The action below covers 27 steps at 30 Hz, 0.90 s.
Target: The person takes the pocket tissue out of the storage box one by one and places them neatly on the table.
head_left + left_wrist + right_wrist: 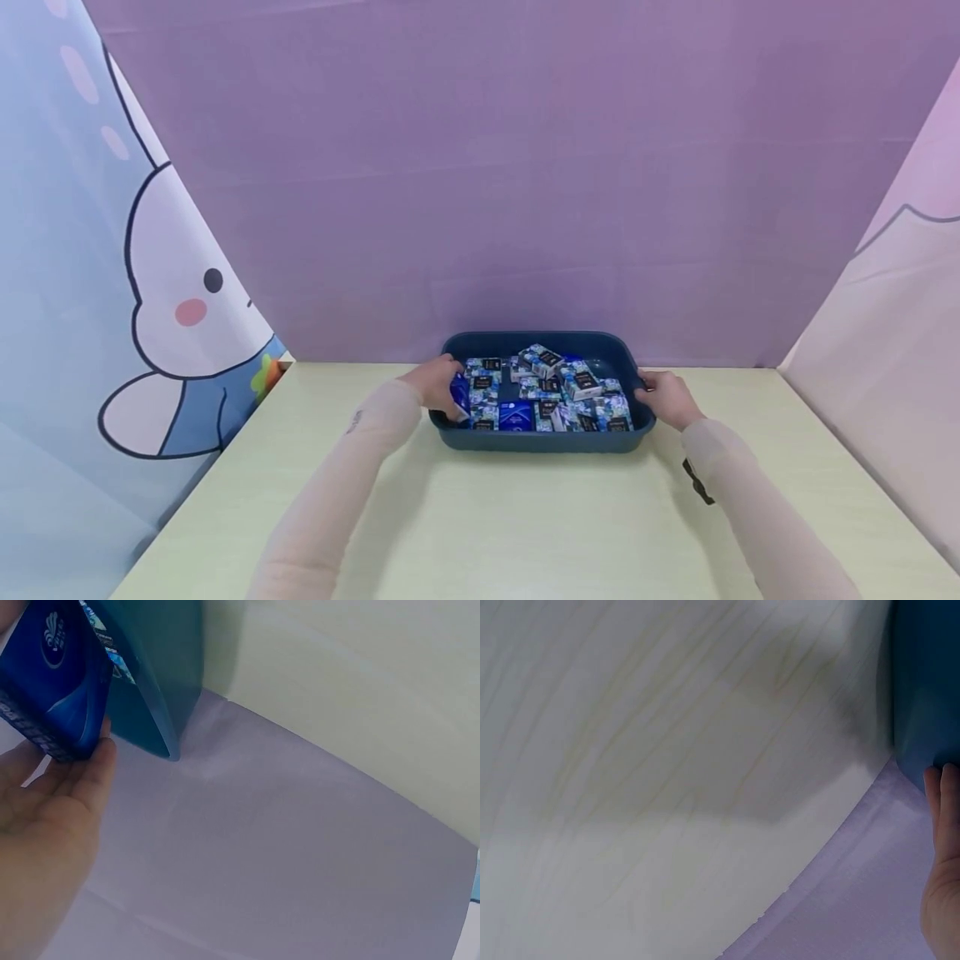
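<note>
A big purple cloth (525, 183) hangs behind a pale yellow-green bench (525, 525). On the bench, by the cloth, sits a dark teal tub (543, 442) with round corners. Both hands are at its ends. The right hand (670, 400) holds the tub's right rim. The left hand (435, 386) pinches a shiny dark blue packet (56, 682) at the left end. Small flowery boxes (580, 380) lie in the tub between the hands, with another blue packet (516, 417) near the front.
</note>
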Each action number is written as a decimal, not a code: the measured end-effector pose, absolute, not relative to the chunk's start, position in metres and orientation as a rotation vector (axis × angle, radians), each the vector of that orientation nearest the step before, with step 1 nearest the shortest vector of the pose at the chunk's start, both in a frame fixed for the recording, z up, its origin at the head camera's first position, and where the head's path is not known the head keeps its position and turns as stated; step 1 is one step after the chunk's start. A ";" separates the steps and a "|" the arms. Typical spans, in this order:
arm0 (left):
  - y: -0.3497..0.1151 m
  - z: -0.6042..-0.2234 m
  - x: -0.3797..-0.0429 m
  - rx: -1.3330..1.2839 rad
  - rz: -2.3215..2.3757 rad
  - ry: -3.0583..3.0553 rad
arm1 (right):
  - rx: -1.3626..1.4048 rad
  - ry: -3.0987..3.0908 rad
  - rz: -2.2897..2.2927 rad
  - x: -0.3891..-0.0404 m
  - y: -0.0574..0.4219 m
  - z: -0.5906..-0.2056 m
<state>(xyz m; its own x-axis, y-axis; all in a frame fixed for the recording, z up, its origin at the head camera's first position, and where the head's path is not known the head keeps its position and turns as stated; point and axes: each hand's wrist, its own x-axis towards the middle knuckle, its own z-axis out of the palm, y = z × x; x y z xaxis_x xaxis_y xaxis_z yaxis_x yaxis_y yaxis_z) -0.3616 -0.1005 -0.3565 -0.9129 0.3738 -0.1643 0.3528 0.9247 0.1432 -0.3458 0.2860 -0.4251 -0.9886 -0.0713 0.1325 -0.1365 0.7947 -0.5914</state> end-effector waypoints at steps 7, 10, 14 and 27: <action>-0.110 -0.354 -0.354 0.587 0.307 2.946 | 0.135 -2.907 0.981 -0.347 0.287 -0.425; -0.114 -0.354 -0.349 0.595 0.332 2.957 | 0.142 -2.905 0.972 -0.347 0.287 -0.426; -0.118 -0.354 -0.342 0.573 0.360 2.971 | 0.147 -2.897 0.967 -0.348 0.288 -0.427; -0.124 -0.352 -0.309 0.636 0.513 2.997 | 0.141 -2.896 0.965 -0.348 0.288 -0.427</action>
<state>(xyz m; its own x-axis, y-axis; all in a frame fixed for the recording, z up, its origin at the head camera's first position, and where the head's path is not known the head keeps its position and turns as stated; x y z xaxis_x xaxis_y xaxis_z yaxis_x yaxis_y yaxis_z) -0.3094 -0.1242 -0.3521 -0.9156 0.4006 0.0336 0.3890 0.8617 0.3259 -0.3477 0.2882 -0.4266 -0.9921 -0.0604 0.1101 -0.1143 0.7969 -0.5932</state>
